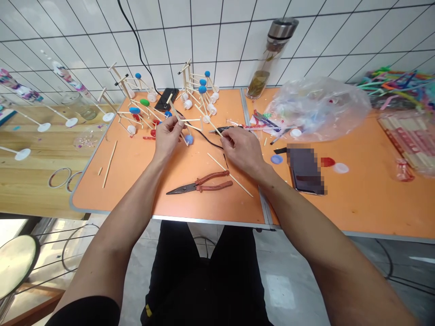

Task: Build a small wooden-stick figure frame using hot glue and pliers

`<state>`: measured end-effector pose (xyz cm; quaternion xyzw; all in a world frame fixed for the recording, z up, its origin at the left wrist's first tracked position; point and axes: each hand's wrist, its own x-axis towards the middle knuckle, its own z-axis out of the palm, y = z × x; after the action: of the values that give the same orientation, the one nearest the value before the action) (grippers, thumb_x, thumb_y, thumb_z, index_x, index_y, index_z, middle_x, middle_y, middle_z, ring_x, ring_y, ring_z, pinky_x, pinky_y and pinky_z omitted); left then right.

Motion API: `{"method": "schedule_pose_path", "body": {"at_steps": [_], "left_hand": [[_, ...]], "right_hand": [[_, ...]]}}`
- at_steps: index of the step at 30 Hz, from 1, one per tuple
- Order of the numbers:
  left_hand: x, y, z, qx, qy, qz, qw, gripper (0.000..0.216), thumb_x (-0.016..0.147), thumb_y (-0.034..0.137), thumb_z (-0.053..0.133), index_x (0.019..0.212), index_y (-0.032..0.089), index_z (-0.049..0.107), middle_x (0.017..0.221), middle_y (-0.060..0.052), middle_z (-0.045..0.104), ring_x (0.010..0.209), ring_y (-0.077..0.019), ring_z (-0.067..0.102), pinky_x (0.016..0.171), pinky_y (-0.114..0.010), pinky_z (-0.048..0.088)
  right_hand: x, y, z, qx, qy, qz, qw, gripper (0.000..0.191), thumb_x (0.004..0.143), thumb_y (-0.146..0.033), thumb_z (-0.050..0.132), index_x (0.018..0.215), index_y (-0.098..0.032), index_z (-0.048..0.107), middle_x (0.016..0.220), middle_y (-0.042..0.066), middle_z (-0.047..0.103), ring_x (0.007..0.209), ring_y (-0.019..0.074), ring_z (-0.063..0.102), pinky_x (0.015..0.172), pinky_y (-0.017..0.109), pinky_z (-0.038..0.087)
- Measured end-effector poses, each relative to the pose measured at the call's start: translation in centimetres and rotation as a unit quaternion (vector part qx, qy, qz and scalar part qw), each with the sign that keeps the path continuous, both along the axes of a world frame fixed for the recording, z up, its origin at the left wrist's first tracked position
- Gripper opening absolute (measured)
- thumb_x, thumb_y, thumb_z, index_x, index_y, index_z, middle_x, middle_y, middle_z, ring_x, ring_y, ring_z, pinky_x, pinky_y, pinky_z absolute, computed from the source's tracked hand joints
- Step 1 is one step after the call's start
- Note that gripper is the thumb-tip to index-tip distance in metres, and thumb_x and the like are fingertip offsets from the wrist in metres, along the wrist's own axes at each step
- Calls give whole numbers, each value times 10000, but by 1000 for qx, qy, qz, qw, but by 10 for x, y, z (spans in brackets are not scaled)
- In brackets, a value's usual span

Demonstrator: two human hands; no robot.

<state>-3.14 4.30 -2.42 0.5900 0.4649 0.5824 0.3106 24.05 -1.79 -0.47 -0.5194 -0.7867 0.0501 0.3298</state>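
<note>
My left hand [168, 139] pinches a small frame of joined wooden sticks [194, 120] between thumb and fingers. My right hand [244, 148] is closed on a thin wooden stick [214, 126] that slants up and left towards that frame. A blue bottle cap [189, 140] lies by the left fingertips; whether it belongs to the frame I cannot tell. Below the hands are pliers [197, 184] with red handles and a loose stick [234, 177]. Behind them stand stick models with coloured caps [144, 103] and another such model [200, 90]. A dark pen-like tool [217, 130] lies partly behind my right hand.
Further right are a phone [306, 170], loose caps [277, 159], a clear plastic bag [319, 108] and packed sticks [408, 142]. A glass tea bottle [268, 63] stands near the tiled wall. More sticks [110, 164] lie at left. The orange table's metal edge [210, 221] runs before my legs.
</note>
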Motion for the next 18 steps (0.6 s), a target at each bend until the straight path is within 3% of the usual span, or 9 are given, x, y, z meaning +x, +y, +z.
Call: {"method": "schedule_pose_path", "body": {"at_steps": [18], "left_hand": [[1, -5, 7, -16, 9, 6, 1000, 331, 988, 529, 819, 1092, 215, 830, 871, -42, 798, 600, -117, 687, 479, -207, 511]], "right_hand": [[10, 12, -10, 119, 70, 4, 990, 93, 1022, -236, 541, 951, -267, 592, 915, 75, 733, 880, 273, 684, 797, 404, 471]]}}
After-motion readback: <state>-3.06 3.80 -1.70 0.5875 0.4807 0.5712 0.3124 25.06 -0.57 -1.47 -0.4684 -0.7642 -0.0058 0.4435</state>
